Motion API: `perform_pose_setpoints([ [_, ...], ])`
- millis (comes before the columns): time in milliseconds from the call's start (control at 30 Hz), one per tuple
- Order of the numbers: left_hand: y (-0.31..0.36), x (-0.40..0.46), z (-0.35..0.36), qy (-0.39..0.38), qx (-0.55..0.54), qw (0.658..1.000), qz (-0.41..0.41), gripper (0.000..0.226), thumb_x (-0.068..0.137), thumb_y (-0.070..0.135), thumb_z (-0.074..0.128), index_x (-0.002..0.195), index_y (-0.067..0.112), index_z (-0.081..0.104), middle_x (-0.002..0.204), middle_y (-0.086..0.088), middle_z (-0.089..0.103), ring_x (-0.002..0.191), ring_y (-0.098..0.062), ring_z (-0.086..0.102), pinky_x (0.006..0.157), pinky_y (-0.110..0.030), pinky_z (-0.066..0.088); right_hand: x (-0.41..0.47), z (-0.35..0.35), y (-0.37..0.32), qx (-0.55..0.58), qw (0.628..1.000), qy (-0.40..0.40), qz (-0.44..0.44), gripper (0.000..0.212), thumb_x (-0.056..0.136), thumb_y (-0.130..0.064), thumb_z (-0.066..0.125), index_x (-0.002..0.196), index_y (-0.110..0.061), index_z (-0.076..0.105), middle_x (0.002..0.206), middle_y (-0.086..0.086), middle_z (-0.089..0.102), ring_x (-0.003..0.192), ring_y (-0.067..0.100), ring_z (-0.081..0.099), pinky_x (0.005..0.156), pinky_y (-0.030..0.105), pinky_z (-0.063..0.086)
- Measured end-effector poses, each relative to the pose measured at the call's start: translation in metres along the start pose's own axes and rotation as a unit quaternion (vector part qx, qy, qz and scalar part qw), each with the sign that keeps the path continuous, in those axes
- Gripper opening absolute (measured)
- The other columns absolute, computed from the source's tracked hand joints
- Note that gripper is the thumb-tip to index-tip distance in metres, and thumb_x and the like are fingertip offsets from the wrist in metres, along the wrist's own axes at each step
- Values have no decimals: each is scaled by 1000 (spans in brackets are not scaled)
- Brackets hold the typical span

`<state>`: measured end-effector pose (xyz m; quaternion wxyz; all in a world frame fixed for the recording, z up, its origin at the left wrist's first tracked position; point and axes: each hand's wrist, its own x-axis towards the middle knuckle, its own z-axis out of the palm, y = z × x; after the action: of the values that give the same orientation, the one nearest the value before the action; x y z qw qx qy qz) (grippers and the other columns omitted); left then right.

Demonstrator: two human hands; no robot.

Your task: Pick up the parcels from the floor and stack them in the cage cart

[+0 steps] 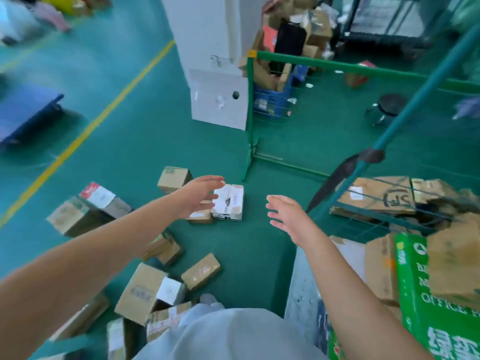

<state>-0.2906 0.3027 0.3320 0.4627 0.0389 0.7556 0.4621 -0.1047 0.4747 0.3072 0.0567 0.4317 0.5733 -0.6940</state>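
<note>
Several cardboard parcels lie scattered on the green floor. A white taped parcel (pixel 230 202) sits in the middle, with a small brown one (pixel 174 178) behind it to the left. My left hand (pixel 198 194) reaches out above the white parcel's left side, fingers straight, holding nothing. My right hand (pixel 284 213) hovers open to the right of that parcel, apart from it. The cage cart (pixel 363 224) with teal bars stands at the right, holding flat cardboard boxes (pixel 376 196) and a green box (pixel 431 294).
A white pillar (pixel 215 74) rises behind the parcels. A green wire fence (pixel 250 113) stands to its right, with a black stool (pixel 389 106) beyond. More parcels (pixel 142 289) lie near my feet. A blue platform (pixel 23 110) sits at far left beside a yellow floor line.
</note>
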Motion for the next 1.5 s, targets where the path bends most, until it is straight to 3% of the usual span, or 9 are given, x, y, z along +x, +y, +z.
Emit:
perform_pose_setpoints([
  [100,-8,4,-70,40,-36,999,-4,25,100,30,66,125,29,66,133,3,61,122,-22,60,105,-40,52,22,57,-31,-37,999,-29,-6,12,105,-35,56,110,-25,61,125,2,65,117,23,62,107,41,51],
  [300,-29,6,-196,113,-67,991,-14,27,102,32,63,128,31,65,131,3,64,120,-19,62,103,-40,54,77,173,-73,-91,992,-91,-20,17,104,-34,56,114,-20,62,119,3,64,101,20,60,101,39,52],
  [567,-58,18,-288,173,-124,975,-58,26,103,31,61,129,30,60,121,9,60,121,-20,57,109,-41,49,140,281,-103,-159,972,-175,12,13,103,-37,59,109,-26,64,123,1,66,112,20,63,108,42,50],
  [867,-58,91,-290,215,-206,945,-132,18,102,34,62,120,31,64,128,2,62,121,-19,58,109,-42,48,243,287,-144,-218,948,-223,68,25,105,-33,57,124,-17,62,126,5,65,111,21,63,89,31,54],
  [1100,-2,191,-265,213,-219,933,-189,35,102,32,63,137,28,58,137,3,58,124,-20,57,87,-29,52,362,237,-194,-259,932,-229,106,14,105,-29,56,111,-18,63,121,6,64,105,21,60,103,40,51],
  [1233,14,257,-260,196,-202,939,-195,40,102,35,62,141,28,54,135,5,56,126,-20,54,102,-33,48,436,220,-193,-286,928,-204,122,24,104,-29,57,120,-13,65,119,5,67,103,21,64,102,40,53],
  [1300,11,289,-259,195,-196,940,-201,41,102,34,61,142,28,53,136,5,56,129,-19,53,110,-36,46,468,218,-183,-301,921,-204,140,17,104,-29,57,112,-18,66,119,5,68,106,22,64,105,42,53],
  [1367,3,311,-260,189,-191,940,-211,42,103,33,61,143,28,52,135,4,56,129,-19,53,112,-38,45,490,219,-172,-308,916,-204,154,11,104,-29,56,106,-21,64,119,5,67,108,24,64,108,44,50],
  [1500,-31,341,-266,204,-213,924,-243,44,102,34,62,145,27,51,137,1,56,126,-20,53,111,-37,46,524,231,-138,-336,899,-216,181,19,105,-30,55,118,-17,62,124,6,66,117,24,63,108,44,50],
])
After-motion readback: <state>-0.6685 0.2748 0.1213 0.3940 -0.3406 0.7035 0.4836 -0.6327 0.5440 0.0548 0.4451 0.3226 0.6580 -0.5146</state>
